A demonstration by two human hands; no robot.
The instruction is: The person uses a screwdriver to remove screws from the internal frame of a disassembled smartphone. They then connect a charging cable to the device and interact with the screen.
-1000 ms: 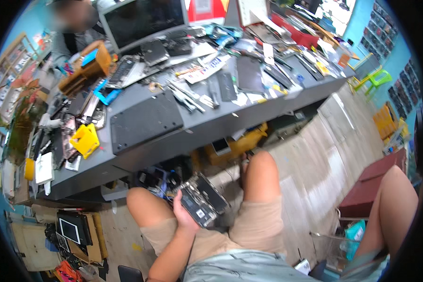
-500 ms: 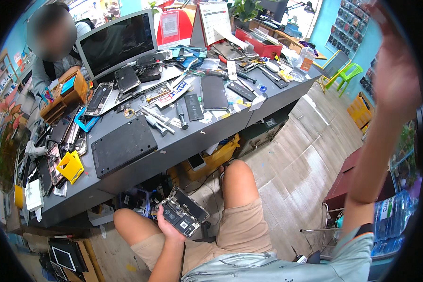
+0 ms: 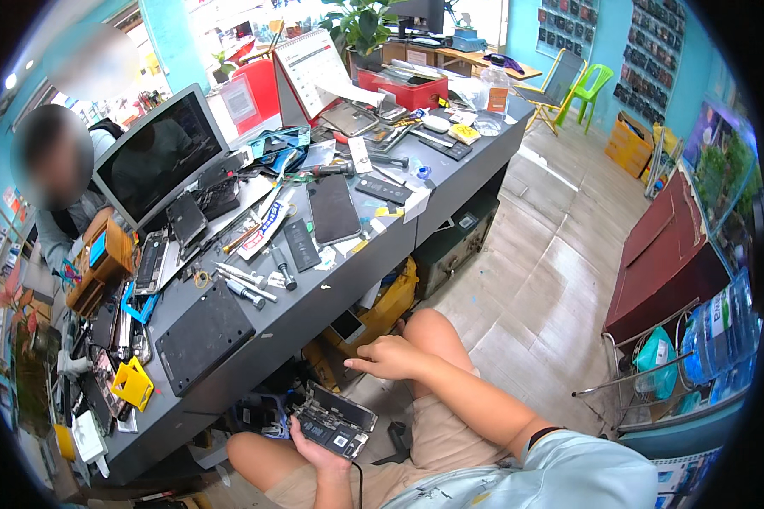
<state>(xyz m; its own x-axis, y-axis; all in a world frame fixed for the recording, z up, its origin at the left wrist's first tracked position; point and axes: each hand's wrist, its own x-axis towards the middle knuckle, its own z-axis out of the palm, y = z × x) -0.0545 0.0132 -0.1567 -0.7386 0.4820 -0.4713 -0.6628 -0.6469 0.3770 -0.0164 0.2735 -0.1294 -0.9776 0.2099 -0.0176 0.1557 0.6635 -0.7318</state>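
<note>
Low over my lap, my left hand [image 3: 317, 451] grips an opened smartphone [image 3: 326, 431] by its near left edge, the thumb along its side. Its battery and inner boards face up, and the screen half stands tilted along the far edge. My right hand [image 3: 392, 357] hangs above my right thigh, up and to the right of the phone and apart from it. Its fingers reach leftward, loosely bent, with nothing visible in them. The underside of that hand is hidden.
The grey workbench [image 3: 314, 297] ahead carries a monitor [image 3: 160, 157], a black flat panel [image 3: 204, 338], a dark-screened phone [image 3: 334, 209], screwdrivers [image 3: 282, 268] and a yellow holder [image 3: 132, 384]. Another person [image 3: 64, 225] sits behind it. Water bottles [image 3: 717, 335] stand at the right.
My right hand has come down from high on the right to above my right thigh. The view has turned rightward. My left hand still holds the opened phone.
</note>
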